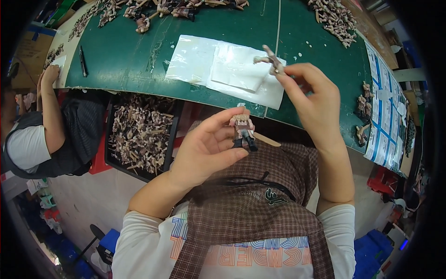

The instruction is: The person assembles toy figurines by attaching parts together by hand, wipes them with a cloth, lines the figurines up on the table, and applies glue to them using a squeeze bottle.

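Note:
Between thumb and fingertips, my left hand (202,146) grips a small painted figurine (242,128) with a brown top, grey trousers and black boots. A flat tan stick-like piece (267,139) juts out beside its legs; whether it is joined to the figurine I cannot tell. My right hand (311,90) is raised over the table, pinching a small beige and brown figure part (274,63) with thin limbs sticking out. Below it, white sheets (239,67) in clear plastic lie on the green tabletop (125,60).
A black crate (141,135) full of figurines stands left of my lap. Piles of figurines (174,8) and loose parts (334,21) lie along the far side. A black pen (82,60) rests at the left, printed sheets (384,107) at the right. A co-worker's arm (51,111) reaches in from the left.

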Demonstrator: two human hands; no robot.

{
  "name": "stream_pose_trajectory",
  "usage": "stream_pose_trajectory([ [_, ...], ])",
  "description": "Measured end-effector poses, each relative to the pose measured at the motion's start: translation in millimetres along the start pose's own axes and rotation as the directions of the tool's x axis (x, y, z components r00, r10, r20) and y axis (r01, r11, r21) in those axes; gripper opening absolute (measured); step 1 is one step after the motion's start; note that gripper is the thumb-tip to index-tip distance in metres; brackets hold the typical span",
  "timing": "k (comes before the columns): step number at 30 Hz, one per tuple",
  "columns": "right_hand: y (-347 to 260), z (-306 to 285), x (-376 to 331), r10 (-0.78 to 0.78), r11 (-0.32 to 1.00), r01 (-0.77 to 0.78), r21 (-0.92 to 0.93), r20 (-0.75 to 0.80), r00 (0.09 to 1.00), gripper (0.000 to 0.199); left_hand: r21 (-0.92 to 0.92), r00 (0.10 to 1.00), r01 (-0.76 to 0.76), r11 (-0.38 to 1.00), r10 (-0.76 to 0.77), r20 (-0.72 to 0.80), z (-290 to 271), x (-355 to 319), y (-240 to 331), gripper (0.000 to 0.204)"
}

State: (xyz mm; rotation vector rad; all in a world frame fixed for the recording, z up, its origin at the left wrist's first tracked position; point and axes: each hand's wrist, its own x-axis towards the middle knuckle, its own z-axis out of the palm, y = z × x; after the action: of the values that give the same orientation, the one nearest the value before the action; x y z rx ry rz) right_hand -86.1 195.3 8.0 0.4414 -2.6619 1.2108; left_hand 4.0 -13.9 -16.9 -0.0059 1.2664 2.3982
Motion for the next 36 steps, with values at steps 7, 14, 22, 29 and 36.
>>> stream_pose_trajectory([
  [7, -5.8, -27.7, -58.9, -0.362, 0.911, 0.356, 0.208, -0.010, 0.932, 0.021, 0.121, 0.998, -0.033, 0.992, 0.028, 0.048, 14.3, 3.2, 0.1, 0.074],
  [14, 0.9, -35.1, -76.0, -0.474, 0.874, 0.465, 0.142, 0.037, 0.880, 0.027, 0.369, 0.987, -0.129, 0.920, 0.084, 0.136, 28.2, 4.8, -3.6, 0.074],
  [22, 5.4, -36.3, -80.8, -0.491, 0.865, 0.483, 0.135, 0.029, 0.871, 0.026, 0.436, 0.993, -0.080, 0.896, 0.031, 0.118, 38.4, 1.8, -3.1, 0.076],
  [29, 6.6, -39.0, -84.9, -0.565, 0.825, 0.564, 0.039, 0.019, 0.825, 0.024, 0.427, 0.992, -0.081, 0.901, 0.030, 0.126, 40.1, 0.0, -3.8, 0.078],
  [36, 4.1, -39.1, -93.0, -0.565, 0.825, 0.564, -0.034, -0.035, 0.824, 0.025, 0.296, 0.967, -0.168, 0.940, 0.099, 0.233, 34.7, 0.1, -6.7, 0.066],
])
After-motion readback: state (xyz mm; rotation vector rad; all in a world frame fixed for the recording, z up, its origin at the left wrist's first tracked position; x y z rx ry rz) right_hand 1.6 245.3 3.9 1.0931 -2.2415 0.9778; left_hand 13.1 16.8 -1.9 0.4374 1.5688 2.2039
